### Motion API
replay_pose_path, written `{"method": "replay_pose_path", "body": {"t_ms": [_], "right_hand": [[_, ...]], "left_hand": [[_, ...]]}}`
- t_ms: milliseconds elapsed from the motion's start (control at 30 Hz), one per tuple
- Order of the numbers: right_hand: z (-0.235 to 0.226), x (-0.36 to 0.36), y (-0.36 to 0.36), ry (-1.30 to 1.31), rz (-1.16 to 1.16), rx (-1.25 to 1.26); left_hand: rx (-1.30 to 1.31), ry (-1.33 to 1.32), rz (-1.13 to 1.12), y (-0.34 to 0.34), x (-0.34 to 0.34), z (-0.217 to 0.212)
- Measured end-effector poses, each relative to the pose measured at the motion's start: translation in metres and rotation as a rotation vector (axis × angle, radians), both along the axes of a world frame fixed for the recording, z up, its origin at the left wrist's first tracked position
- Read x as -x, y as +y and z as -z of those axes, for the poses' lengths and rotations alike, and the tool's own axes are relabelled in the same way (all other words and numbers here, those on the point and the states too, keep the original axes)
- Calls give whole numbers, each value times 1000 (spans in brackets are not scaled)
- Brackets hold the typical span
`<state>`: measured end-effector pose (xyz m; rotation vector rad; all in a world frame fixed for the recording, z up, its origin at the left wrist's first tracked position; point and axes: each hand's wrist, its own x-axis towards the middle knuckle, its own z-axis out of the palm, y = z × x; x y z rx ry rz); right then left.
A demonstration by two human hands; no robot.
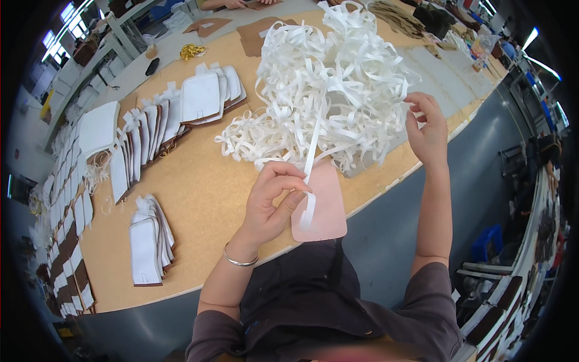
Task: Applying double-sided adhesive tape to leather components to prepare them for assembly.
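Observation:
A big tangled heap of white fabric tape (338, 78) lies on the table in front of me. My left hand (274, 199) is closed in a pinch on a strip of white tape (313, 148); the strip runs up into the heap, and its short free end hangs below my fingers. Beneath that end, at the table's front edge, lies a pink rounded panel (325, 205), its far end under the heap. By the heap's right side my right hand (427, 123) is raised, fingers curved and thumb apart, close to some loops. No tape shows clearly between its fingers.
To the left stand stacks of white panels with brown edges (145, 253), (201, 96) and a row of fanned ones (151, 130). Brown pieces (250, 39) and a yellow bundle (192, 51) lie farther back. Another person's hands (235, 3) work at the far edge.

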<state>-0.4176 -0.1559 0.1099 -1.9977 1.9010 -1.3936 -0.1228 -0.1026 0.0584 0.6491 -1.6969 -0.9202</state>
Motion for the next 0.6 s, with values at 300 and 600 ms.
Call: {"method": "replay_pose_path", "body": {"t_ms": [300,600], "right_hand": [[-19,-52,-33,168,42,600],[-25,-26,-75,397,228,-118]], "left_hand": [[85,-203,-6,17,13,8],[220,-155,215,37,31,1]]}}
